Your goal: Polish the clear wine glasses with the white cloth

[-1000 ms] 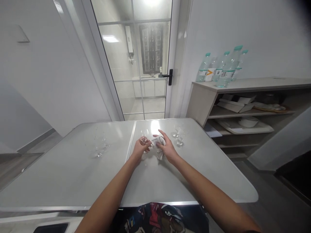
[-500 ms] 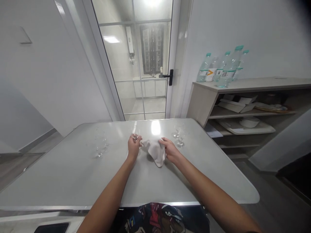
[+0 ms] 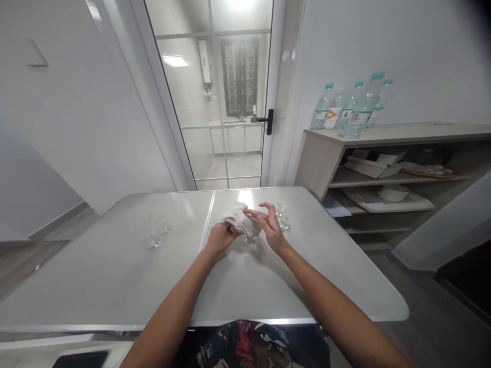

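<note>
White cloth [image 3: 241, 219] covers what looks like a glass [image 3: 230, 230] gripped in our left hand [image 3: 220, 237] above the table [image 3: 238, 291]; our right hand [image 3: 272, 231] touches it, fingers loose. That seems unfinished; which flanking glasses [image 3: 156, 241] are done, we cannot tell.

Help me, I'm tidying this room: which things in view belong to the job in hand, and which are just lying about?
Job in hand:
white cloth
glass in the left hand, mostly hidden
probably also the clear glasses on the table

Apparently just lying about:
plastic bottles on the cabinet
papers
bowl
</note>
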Motion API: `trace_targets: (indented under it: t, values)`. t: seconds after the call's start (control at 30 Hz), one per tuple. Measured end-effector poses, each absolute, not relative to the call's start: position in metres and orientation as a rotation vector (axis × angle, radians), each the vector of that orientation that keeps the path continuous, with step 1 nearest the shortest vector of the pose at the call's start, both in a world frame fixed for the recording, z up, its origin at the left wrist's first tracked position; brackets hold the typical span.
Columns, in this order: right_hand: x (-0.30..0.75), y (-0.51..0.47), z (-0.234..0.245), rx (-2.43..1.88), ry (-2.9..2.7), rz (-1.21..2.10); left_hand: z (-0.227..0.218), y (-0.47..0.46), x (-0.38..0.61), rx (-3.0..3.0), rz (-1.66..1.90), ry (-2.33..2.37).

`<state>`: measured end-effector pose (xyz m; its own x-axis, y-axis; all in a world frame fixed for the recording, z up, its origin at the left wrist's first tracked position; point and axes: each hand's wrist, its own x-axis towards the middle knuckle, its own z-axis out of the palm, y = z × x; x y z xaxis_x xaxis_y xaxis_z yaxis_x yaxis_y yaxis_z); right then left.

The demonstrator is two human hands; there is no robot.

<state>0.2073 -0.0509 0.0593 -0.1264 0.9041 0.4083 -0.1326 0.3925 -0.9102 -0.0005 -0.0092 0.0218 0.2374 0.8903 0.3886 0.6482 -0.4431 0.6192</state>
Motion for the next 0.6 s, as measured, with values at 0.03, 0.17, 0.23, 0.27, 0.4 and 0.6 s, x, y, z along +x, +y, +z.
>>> trace_targets:
  t: [0.03,0.17,0.23,0.27,0.4,0.6]
  values:
    - [0.21,-0.049,0.059,-0.745,-1.467,0.997,0.021,-0.009,0.0,2.203,1.042,1.439]
    - [0.223,-0.04,0.054,-0.819,-1.926,0.74,0.022,-0.011,-0.003,2.388,0.993,1.468]
    - [0.227,-0.037,0.053,-0.853,-2.099,0.602,0.024,-0.011,-0.007,2.517,0.898,1.474]
    - [0.229,-0.037,0.052,-0.863,-2.15,0.557,0.025,-0.012,-0.009,2.581,0.841,1.476]
    - [0.227,-0.037,0.046,-0.844,-2.234,0.742,0.028,-0.011,-0.017,2.814,0.639,1.446]
    - [0.211,-0.039,0.043,-0.751,-1.87,1.071,0.029,-0.007,-0.023,2.908,0.904,1.391]
